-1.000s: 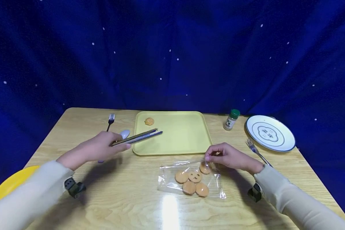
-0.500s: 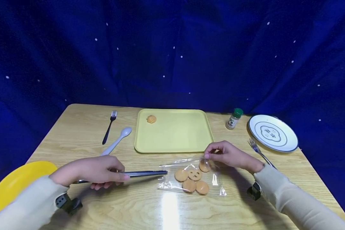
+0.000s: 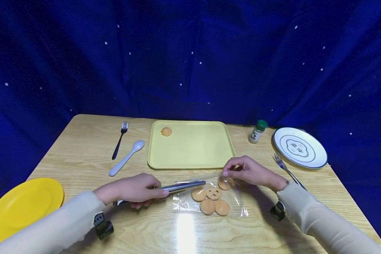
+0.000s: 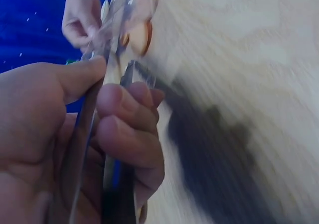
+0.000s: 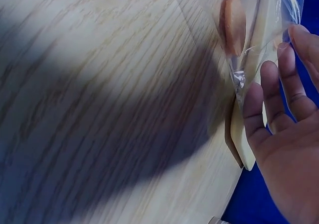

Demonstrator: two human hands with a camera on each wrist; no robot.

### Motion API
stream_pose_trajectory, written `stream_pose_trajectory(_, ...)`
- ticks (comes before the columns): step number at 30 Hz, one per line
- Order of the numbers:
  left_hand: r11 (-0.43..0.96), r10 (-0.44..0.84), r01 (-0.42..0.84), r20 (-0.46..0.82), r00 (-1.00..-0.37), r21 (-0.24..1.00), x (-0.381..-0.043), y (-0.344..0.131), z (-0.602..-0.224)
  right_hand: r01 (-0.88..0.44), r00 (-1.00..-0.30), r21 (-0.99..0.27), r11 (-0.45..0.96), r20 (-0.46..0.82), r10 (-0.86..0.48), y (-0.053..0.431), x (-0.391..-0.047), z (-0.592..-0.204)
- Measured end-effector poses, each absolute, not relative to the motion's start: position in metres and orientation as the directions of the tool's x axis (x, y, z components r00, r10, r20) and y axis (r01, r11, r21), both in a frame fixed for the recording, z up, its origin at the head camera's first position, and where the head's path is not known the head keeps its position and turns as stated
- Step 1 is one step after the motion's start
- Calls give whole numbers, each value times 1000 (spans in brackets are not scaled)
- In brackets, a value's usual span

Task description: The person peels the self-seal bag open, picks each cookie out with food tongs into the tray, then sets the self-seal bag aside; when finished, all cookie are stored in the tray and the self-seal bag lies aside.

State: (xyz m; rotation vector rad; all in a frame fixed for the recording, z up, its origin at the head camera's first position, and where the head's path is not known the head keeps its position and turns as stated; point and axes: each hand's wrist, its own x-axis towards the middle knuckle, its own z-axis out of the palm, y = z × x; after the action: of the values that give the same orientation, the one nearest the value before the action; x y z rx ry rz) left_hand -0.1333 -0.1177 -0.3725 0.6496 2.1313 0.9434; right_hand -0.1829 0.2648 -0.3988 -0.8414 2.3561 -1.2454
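Head view, lower centre: our left hand [image 3: 136, 190] curls its fingers round metal tongs [image 3: 185, 185], tips overlapping a clear, glossy bag [image 3: 182, 203] of round biscuits [image 3: 214, 193]; our right hand [image 3: 251, 171] pinches its top edge. Middle right, a green-capped jar [image 3: 258, 132] has an unreadably small label; a white plate [image 3: 320, 155] bears dark characters. One swirled biscuit [image 3: 166, 131] sits on the yellow tray [image 3: 197, 148].

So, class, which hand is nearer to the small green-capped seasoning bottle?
Right: the right hand is in front of the bottle, slightly left; the left hand, holding silver metal tongs, is much farther left.
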Motion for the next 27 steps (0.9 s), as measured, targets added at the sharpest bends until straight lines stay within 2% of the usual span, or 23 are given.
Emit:
stream_pose_trajectory(5, 589, 707, 289, -309, -636, 755, -141, -95, -376, -361, -753, -832, 421, -5, -658, 264, -185, -402)
stream_pose_trajectory(11, 635, 691, 476, -172, -702, 608, -144, -73, -380, -359, -746, -848, 390, 10, -666, 263, -187, -406)
stream_pose_trajectory(17, 690, 648, 483, -162, -744, 540, -141, -59, -383, -339, -752, -856, 391, -3, -659, 263, -187, -408)
stream_pose_trajectory(27, 701, 648, 515, -141, -748, 493, -140, -43, -386, -312, -755, -868, 385, -19, -655, 266, -185, -411)
